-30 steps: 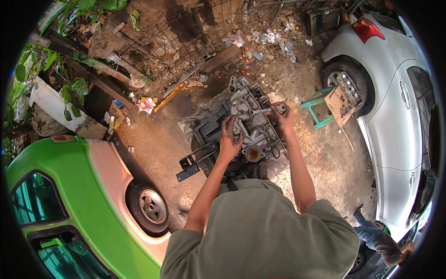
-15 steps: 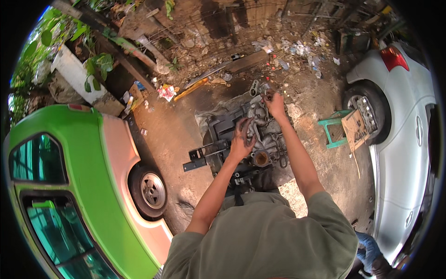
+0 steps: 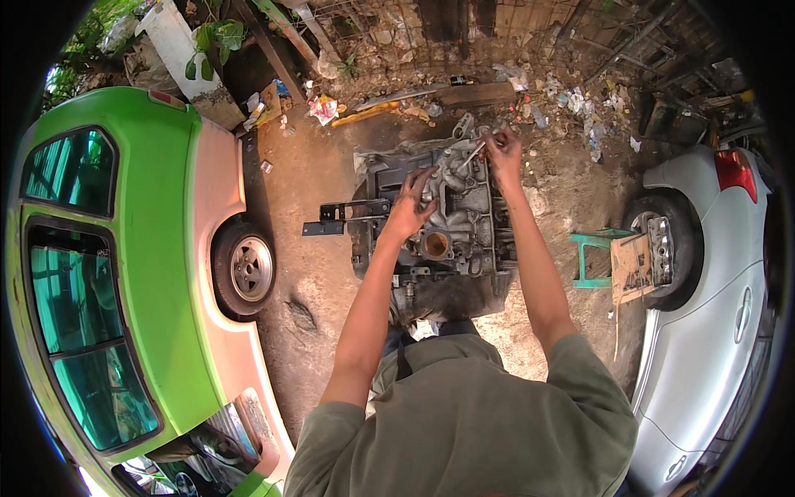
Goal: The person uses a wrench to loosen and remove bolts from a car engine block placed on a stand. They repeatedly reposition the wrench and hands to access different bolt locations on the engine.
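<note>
A grimy metal engine (image 3: 476,219) sits on the ground in front of me, with a cast intake housing and a round rusty opening (image 3: 436,244) near its middle. My left hand (image 3: 410,203) grips a cast metal part at the housing's left, fingers curled over it. At the far right corner of the engine, my right hand (image 3: 506,153) is closed on a slim metal wrench (image 3: 472,157), which slants down-left onto the engine; its tip is hard to make out. A black bracket (image 3: 327,226) juts out on the left.
A green and pink car (image 3: 141,290) stands left, a silver car (image 3: 712,373) right. A green stool (image 3: 592,261) carries cardboard (image 3: 629,273) and a metal part (image 3: 660,248). Litter (image 3: 580,103), planks (image 3: 472,93) and a wire fence (image 3: 497,33) line the far side.
My right hand has moved with the wrench to the engine's far corner, the wrench turning more diagonal. My left hand stays on the housing. The view has shifted; the co-worker has left it.
</note>
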Available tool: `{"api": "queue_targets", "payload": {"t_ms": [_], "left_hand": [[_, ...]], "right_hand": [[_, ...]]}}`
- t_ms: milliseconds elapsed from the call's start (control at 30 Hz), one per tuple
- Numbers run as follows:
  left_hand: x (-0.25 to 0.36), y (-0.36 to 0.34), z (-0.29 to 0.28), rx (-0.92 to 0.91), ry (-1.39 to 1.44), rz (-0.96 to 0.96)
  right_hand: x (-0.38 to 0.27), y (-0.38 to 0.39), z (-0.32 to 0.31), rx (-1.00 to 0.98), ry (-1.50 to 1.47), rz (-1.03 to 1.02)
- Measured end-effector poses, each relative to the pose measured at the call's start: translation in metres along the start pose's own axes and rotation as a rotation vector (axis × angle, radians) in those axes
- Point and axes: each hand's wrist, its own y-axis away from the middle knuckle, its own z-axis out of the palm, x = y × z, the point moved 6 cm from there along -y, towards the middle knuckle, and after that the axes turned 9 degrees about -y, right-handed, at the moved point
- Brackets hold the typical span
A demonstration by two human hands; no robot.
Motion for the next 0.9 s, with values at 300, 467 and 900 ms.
{"api": "queue_targets", "payload": {"t_ms": [300,467,900], "left_hand": [[-0.004,-0.003,0.003,0.051,0.104,0.038],[-0.005,-0.002,0.005,0.069,0.175,0.038],[-0.002,-0.003,0.001,0.048,0.147,0.047]], "right_hand": [[-0.002,0.11,-0.046,0.189,-0.358,0.214],[0.001,0.148,-0.045,0.219,-0.371,0.187],[0.01,0.147,-0.03,0.19,0.014,0.077]]}}
